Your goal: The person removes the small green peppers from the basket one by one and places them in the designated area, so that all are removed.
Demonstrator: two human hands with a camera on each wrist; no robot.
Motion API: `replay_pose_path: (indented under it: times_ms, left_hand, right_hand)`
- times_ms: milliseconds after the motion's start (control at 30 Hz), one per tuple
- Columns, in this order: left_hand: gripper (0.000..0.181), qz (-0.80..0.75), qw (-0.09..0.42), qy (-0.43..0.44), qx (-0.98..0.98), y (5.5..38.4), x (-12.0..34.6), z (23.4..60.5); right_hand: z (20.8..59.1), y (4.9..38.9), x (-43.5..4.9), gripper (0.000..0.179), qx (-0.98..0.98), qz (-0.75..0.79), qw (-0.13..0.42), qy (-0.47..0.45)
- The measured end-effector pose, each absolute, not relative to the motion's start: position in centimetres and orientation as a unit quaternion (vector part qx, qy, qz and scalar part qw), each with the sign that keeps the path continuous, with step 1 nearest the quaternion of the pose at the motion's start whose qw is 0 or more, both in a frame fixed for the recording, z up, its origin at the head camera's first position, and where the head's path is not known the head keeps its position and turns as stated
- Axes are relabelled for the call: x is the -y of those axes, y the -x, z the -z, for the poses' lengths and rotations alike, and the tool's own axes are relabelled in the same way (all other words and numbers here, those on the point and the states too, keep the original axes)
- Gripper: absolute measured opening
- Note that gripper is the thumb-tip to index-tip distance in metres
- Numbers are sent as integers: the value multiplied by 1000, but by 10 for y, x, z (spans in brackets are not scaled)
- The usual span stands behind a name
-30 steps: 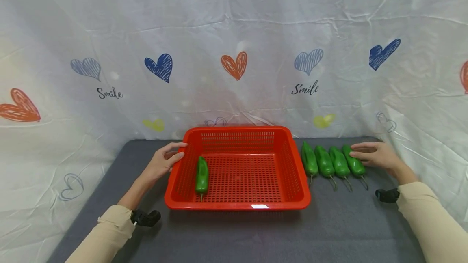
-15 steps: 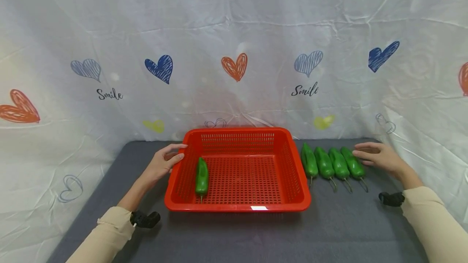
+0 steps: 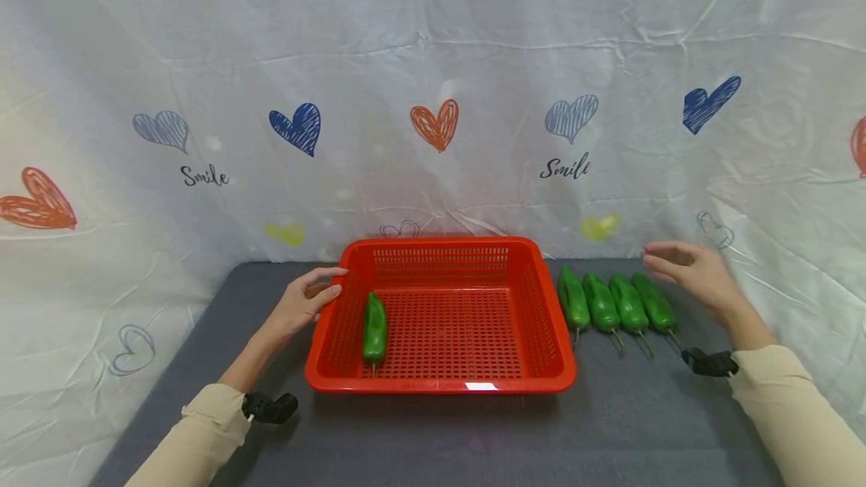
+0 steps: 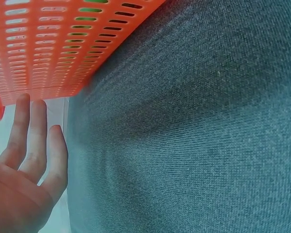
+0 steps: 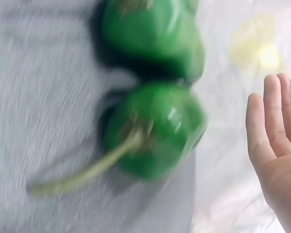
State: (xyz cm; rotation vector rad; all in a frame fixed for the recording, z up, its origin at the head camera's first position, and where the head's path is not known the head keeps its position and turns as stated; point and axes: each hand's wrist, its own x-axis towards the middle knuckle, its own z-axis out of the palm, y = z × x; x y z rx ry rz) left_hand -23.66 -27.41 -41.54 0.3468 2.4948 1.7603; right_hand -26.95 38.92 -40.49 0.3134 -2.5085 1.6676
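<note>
A red plastic basket [image 3: 440, 389] with slotted sides stands on the table, a single green pepper [image 3: 374, 329] lying inside at its left. At the basket's left rim, my left hand [image 3: 303, 299] touches the edge with thumb and index finger; in the left wrist view its other fingers [image 4: 36, 145] reach out nearly straight beside the basket's outer wall. My right hand [image 3: 697, 276] hovers just above and right of the rightmost green pepper [image 3: 654, 301], holding nothing, with extended fingers [image 5: 276, 116]. That pepper's stem points toward the right wrist camera.
Several green peppers [image 3: 598, 301] lie side by side right of the basket, stems toward me. A dark grey cloth [image 3: 473, 442] covers the table. Behind it hangs a white curtain [image 3: 433, 194] printed with hearts. A black wrist camera [image 3: 271, 406] sits on the left wrist.
My right hand has drawn off the rightmost pepper and risen above it. The left hand and basket stay in place.
</note>
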Motion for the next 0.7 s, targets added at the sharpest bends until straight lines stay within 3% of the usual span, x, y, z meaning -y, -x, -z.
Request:
replay_pose_path:
  times_ms: [700]
  left_hand:
    - [47,-574,34,-106,-812,237,274,416]
  right_hand:
    - [371,272,-314,36,783,-593,8,-186]
